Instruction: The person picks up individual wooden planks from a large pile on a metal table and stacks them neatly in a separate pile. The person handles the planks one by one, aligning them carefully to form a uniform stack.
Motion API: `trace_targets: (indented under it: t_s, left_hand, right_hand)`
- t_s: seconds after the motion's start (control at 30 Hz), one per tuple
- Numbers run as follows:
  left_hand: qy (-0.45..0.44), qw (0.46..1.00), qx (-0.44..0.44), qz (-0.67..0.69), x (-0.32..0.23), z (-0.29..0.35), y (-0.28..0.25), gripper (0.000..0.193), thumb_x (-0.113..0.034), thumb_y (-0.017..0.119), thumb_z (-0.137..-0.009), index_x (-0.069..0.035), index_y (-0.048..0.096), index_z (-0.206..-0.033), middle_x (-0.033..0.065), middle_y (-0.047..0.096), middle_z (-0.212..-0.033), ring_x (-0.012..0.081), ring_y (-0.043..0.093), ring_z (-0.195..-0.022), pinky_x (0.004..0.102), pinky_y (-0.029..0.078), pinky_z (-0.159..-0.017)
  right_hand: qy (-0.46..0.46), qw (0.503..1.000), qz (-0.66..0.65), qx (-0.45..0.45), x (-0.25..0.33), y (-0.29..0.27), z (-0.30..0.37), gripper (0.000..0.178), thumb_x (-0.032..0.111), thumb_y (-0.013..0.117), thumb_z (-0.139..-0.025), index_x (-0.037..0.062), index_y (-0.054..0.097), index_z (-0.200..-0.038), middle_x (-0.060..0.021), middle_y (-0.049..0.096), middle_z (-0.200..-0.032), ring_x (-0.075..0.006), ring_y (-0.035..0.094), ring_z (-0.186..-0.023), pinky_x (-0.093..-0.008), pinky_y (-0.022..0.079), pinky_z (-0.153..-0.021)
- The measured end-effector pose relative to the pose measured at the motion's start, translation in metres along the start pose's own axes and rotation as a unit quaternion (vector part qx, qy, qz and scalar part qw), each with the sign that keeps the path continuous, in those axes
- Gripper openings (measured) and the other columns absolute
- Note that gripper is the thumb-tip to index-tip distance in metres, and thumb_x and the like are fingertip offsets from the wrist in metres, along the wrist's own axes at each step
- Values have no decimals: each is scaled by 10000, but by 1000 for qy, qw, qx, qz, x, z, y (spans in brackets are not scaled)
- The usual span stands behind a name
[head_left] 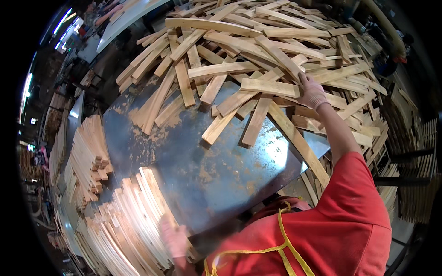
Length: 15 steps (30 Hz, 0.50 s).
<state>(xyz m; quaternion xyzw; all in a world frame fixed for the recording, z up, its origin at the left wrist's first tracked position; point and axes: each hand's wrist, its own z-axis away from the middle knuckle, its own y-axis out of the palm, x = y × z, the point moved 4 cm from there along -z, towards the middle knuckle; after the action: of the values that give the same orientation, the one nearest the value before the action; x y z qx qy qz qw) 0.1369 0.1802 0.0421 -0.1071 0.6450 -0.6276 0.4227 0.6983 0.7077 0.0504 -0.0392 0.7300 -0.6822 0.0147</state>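
Note:
My right hand (313,93), in a pale knit glove, reaches far out to the heap of wooden slats (221,69). Its fingers close around the near end of a long slat (280,57) that slants away to the upper left. Another slat (269,87) ends against the same hand, lying crosswise. Low on the left, my left hand (174,237) is smeared by motion. It is against the outermost piece of a row of slats (142,211) packed tightly side by side; its fingers cannot be made out.
Under the heap lies a worn metal tabletop (193,170), dusted with sawdust. A second stack of slats (92,152) stands at the table's left edge. One slat (301,147) juts over the right edge near my arm. More stacked wood (416,170) is at the far right.

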Motion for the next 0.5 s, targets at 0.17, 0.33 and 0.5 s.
trace_targets:
  t_s: [0.17,0.33,0.5]
  left_hand:
    - [205,965,133,-96,-126,25,79,803,-378,769,-888,-120,456,-1582,188,450,-1603,429,508,-1366,510,402,-1182]
    - [169,931,282,160,-193,27,127,782,-367,780,-913,-84,459,-1567,180,551,-1492,326,558,-1330,462,464,-1105]
    - [-47,659,300,688,-153,48,160,644,-247,771,-969,-94,499,-1533,71,626,-1378,207,596,-1269,402,517,-1023]
  right_hand:
    - [-67,983,-123,118,70,-33,64,1029,284,897,-719,130,373,-1591,-252,635,-1283,-423,633,-1190,-490,529,-1012]
    - [-119,844,-426,304,198,-51,146,1093,294,890,-766,64,299,-1656,-284,652,-1363,-347,650,-1268,-418,518,-1051]
    - [-72,747,-559,352,327,37,249,943,447,790,-856,61,364,-1604,-265,685,-1289,-372,688,-1171,-424,527,-1019]
